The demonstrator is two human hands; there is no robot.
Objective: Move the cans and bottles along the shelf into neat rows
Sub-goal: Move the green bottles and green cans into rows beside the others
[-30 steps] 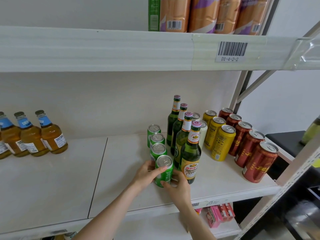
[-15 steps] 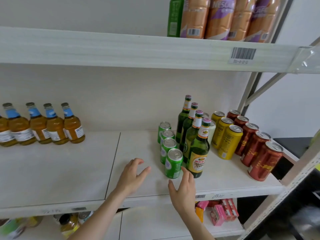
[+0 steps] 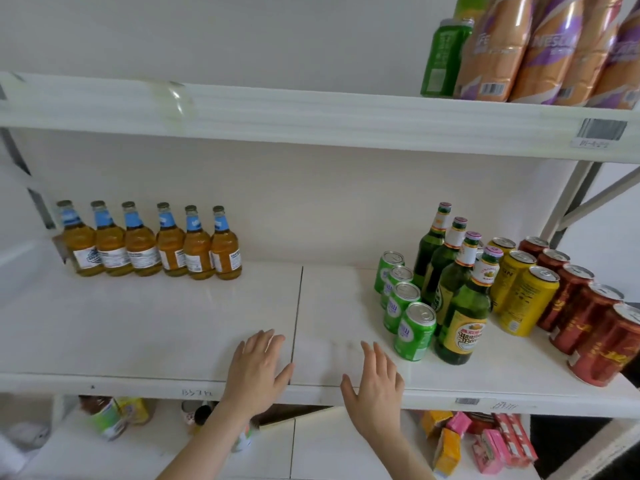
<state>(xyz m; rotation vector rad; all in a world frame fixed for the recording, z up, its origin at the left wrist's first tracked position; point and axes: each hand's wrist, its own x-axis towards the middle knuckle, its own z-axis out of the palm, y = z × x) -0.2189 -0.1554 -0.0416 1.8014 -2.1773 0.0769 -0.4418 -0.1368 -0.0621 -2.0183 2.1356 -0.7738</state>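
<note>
Hovering low over the front of the shelf [image 3: 138, 334], the left hand [image 3: 258, 370] and the right hand [image 3: 375, 384] hold nothing. The fingers on both are straight and spread wide, palms down. I cannot tell if they touch the board or float just above it.

On the right side stand four rows that run from front to back: green cans [image 3: 403, 306], green beer bottles [image 3: 450, 285], yellow cans [image 3: 526, 299] and red cans [image 3: 585, 317]. The rows are packed close and look tidy. The front green can is just beside the right hand, a little to its right.

The amber bottles [image 3: 169, 244] with blue labels look like the next job. All six stand upright, well apart from the hands, off to the left and back near the wall. Their line runs from side to side, not front to back like the others. The left hand is the nearer one, so it would likely get there first, with a long reach up and to the left.

A second ago both hands were wrapped around the front green can. Half a second ago they had let go and sat close to it. Now they are further left, and the view has swung left too, so more amber bottles show.
</note>
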